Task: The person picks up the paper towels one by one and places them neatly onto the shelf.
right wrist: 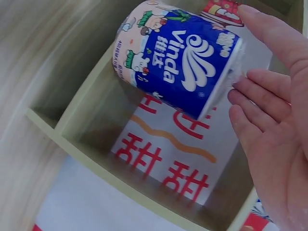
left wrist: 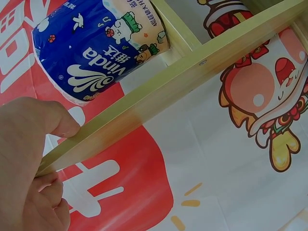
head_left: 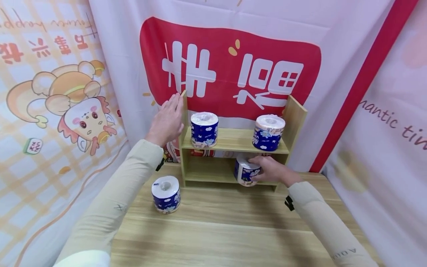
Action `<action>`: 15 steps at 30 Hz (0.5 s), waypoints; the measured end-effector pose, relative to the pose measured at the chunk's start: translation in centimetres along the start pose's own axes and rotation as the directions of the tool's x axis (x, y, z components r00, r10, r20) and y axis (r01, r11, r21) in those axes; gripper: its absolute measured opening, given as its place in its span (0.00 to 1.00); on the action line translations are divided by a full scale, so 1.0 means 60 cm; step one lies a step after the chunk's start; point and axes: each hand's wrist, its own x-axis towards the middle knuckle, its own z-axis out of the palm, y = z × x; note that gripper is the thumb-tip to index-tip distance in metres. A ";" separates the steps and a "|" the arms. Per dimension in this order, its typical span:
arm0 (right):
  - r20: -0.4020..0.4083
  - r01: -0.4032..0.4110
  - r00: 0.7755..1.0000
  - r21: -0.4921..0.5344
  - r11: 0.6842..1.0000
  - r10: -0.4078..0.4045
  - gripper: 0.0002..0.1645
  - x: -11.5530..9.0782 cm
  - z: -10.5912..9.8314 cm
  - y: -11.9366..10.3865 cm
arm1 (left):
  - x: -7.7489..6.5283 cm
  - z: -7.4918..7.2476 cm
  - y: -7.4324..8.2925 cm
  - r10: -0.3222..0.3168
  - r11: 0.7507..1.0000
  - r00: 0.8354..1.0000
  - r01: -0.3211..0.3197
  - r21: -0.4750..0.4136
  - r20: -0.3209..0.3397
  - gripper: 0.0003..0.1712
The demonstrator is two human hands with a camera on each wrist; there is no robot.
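Touching toilet roll (head_left: 245, 172) immediately leftward, straight-fingered right hand (head_left: 271, 169); left hand (head_left: 168, 121), farther off, gripping shelf panel (head_left: 184, 152).

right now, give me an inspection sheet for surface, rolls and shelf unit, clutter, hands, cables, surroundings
Surface: wood-grain table
Shelf unit: two levels, standing on the table
Rolls: upper left roll and upper right roll upright on top; lower roll at the lower level's right; table roll upright, left of the unit
Clutter: nothing seen
Hands: left hand grips the unit's left panel; right hand at the lower roll
Cables: nothing seen
Surroundings: printed cloth hangings
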 end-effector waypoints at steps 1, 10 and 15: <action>0.007 -0.002 1.000 -0.002 1.000 0.002 0.42 -0.002 -0.003 -0.003 | 0.000 0.001 -0.001 0.000 1.000 1.000 0.000 -0.001 -0.001 0.51; 0.019 0.043 0.999 -0.047 0.998 -0.042 0.44 -0.024 -0.042 -0.031 | -0.002 0.003 0.000 -0.003 1.000 1.000 0.003 -0.015 -0.004 0.50; 0.018 0.030 0.999 -0.077 0.997 -0.029 0.45 -0.042 -0.082 -0.055 | 0.002 0.002 -0.001 -0.001 1.000 1.000 0.001 -0.008 0.001 0.52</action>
